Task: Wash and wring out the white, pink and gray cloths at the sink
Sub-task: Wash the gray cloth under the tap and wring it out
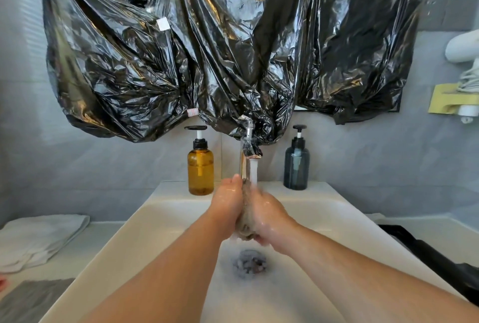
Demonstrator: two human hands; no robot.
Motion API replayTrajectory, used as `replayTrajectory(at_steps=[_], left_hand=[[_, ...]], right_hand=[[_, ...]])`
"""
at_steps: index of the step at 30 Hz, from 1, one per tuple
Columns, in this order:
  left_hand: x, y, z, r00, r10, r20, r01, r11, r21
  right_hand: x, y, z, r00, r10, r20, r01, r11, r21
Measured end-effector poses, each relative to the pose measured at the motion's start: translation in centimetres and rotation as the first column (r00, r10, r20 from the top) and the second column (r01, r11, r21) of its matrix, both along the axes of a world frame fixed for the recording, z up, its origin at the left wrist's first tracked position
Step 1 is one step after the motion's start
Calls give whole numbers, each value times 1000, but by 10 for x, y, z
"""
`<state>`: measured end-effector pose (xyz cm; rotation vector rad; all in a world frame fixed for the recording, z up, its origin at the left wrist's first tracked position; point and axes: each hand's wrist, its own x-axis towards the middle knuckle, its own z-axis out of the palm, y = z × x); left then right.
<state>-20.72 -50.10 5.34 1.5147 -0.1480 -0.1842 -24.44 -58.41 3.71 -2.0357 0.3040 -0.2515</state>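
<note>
Gray cloth [245, 219] under tap stream [253, 169], pressed by flat left hand [228, 203], gripped by right hand [269, 216]

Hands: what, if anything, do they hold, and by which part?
A wet cloth, bunched lengthwise under the running tap. The left hand presses flat along its left side; the right hand wraps its right side, fingers curled under the lower end.
</note>
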Motion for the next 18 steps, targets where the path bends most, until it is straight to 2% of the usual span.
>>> replayTrajectory(at_steps=[1,2,5,7,8,9,12,14,16,17,18], left_hand=[[1,-1,0,1000,-24,-18,25,999,24],[2,-2,-1,997,-56,-53,57,998,26],[-1,-2,0,985,-129,-117,129,992,-12],[1,-2,2,993,-104,-49,106,993,56],[3,-1,2,997,-80,-18,81,992,96],[3,-2,2,998,-63,-13,64,990,123],[0,0,0,997,-73,-37,80,961,265],[3,-1,-4,994,-76,74,54,963,264],[3,-2,-3,986,-76,149,32,959,280],[7,-4,-3,978,-86,188,3,915,404],[1,-4,4,981,-95,171,5,887,463]], right_hand=[[0,-2,2,1000,-3,18,5,992,-124],[2,-4,3,1000,-14,26,18,986,-164],[3,-6,4,999,-49,22,50,997,-56],[11,-6,2,993,-113,33,101,965,242],[12,-5,2,987,-157,25,132,897,421],[11,-6,3,983,-180,26,145,862,486],[7,-10,1,978,-197,74,149,898,415],[9,-12,-2,978,-175,111,126,928,352],[11,-8,-4,983,-155,93,136,974,183],[13,-6,-6,986,-137,90,131,989,69],[14,-4,-6,986,-126,108,128,992,-12]])
